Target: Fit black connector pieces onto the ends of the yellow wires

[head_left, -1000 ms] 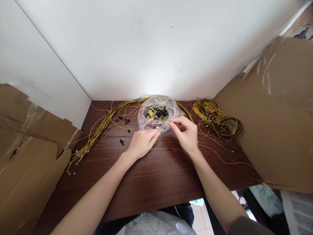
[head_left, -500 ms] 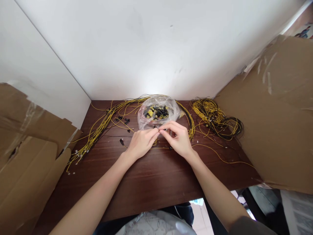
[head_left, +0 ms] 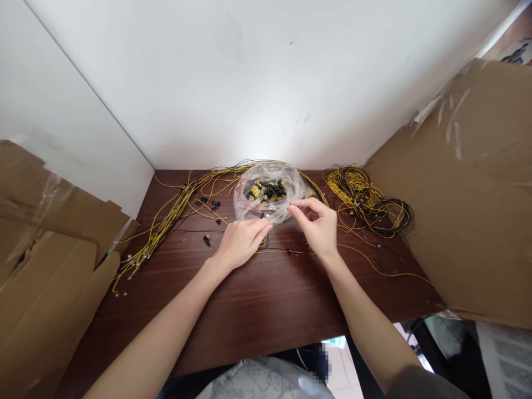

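Note:
My left hand (head_left: 243, 242) is closed in a pinch on a thin yellow wire (head_left: 278, 216). From its fingertips the wire slants up toward my right hand (head_left: 318, 224), which is also pinched. A tiny dark spot shows at the right fingertips, too small to name. Just behind both hands sits a clear plastic bag (head_left: 241, 191) holding black and yellow small parts (head_left: 272, 191). Under the left wrist lies a black connector (head_left: 206, 240) on a wire. Another yellow wire (head_left: 357, 250) runs along the table below the right hand.
A bundle of yellow and black wires (head_left: 166, 221) curves along the left and behind the bag. At right lies a tangled wire coil (head_left: 366, 199). Loose black caps (head_left: 215, 205) sit left of the bag. Cardboard (head_left: 469, 194) and more cardboard (head_left: 45, 288) flank the table (head_left: 266, 310).
My right hand has moved right and slightly up, away from the left fingertips. A stretch of yellow wire now shows between the hands. The left hand has stayed in place.

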The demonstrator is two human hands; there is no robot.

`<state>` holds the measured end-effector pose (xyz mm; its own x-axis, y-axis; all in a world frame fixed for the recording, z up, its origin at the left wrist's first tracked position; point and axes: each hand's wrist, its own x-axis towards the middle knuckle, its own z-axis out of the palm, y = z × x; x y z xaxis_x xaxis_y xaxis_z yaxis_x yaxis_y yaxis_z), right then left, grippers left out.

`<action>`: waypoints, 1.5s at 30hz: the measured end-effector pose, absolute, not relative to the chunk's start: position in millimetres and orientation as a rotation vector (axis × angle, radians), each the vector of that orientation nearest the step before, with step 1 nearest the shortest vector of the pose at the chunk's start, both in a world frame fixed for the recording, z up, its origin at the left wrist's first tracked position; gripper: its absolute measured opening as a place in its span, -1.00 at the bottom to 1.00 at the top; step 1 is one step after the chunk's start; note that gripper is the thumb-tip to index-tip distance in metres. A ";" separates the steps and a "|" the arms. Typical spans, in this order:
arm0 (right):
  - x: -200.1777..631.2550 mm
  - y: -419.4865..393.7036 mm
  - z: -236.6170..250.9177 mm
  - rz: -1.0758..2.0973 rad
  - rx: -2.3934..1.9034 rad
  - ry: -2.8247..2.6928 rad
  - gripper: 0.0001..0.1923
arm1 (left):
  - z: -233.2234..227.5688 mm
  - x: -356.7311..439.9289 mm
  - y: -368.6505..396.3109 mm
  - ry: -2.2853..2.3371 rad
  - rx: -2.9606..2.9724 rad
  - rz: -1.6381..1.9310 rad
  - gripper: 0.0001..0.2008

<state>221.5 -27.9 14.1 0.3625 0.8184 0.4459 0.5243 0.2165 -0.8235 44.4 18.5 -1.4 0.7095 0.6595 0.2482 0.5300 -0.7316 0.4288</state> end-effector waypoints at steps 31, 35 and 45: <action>228.0 -27.2 19.4 0.371 -1.417 -1.080 -0.86 | 33.5 2.0 39.8 1.065 2.433 1.191 -0.65; 229.3 -25.7 17.8 0.399 -1.402 -1.012 -0.85 | 38.7 -15.8 49.7 1.267 2.322 1.571 -0.59; 240.8 -21.8 20.4 0.474 -1.326 -0.665 -0.78 | 46.1 -31.7 68.7 1.758 1.793 2.184 -0.66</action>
